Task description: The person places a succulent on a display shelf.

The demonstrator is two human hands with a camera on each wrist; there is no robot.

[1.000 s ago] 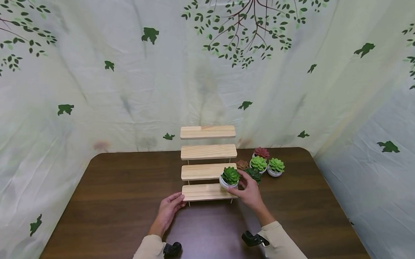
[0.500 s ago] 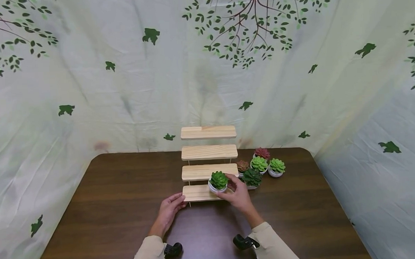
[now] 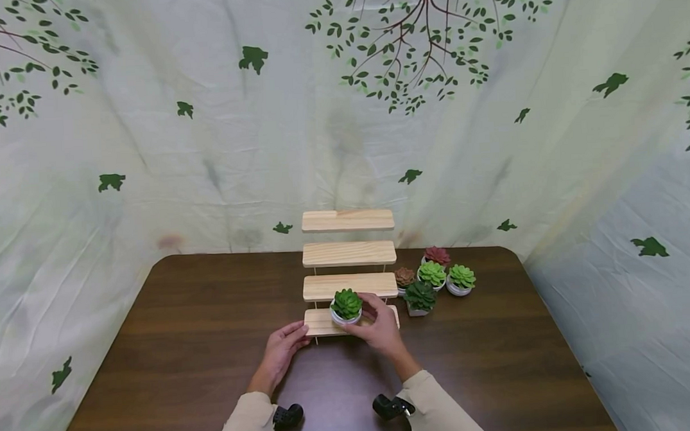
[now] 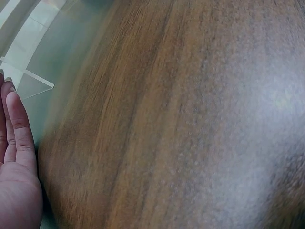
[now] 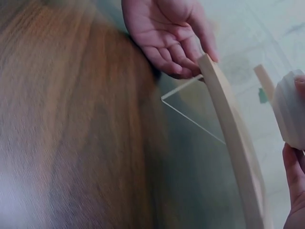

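Note:
A potted succulent (image 3: 346, 304), bright green in a white pot, is in my right hand (image 3: 381, 333), thumb and fingers pinching it from the right. It is held over the lowest board (image 3: 319, 321) of a tiered wooden display stand; in the right wrist view a gap shows between the white pot (image 5: 289, 114) and that board (image 5: 231, 124). My left hand (image 3: 283, 350) grips the board's left end. Seen from the right wrist, the left hand (image 5: 164, 36) has its thumb above and fingers below. The left wrist view catches only part of the left hand (image 4: 18, 167).
Right of the stand, several potted succulents cluster on the dark wooden table (image 3: 210, 311): a dark green one (image 3: 420, 296), a brown one (image 3: 404, 276), a red one (image 3: 437, 256) and light green ones (image 3: 461, 276). A leaf-printed cloth (image 3: 232, 150) hangs behind.
My right hand has carried the green succulent leftward along the lowest board, from its right end to near its middle. The left hand has kept its grip on the left end.

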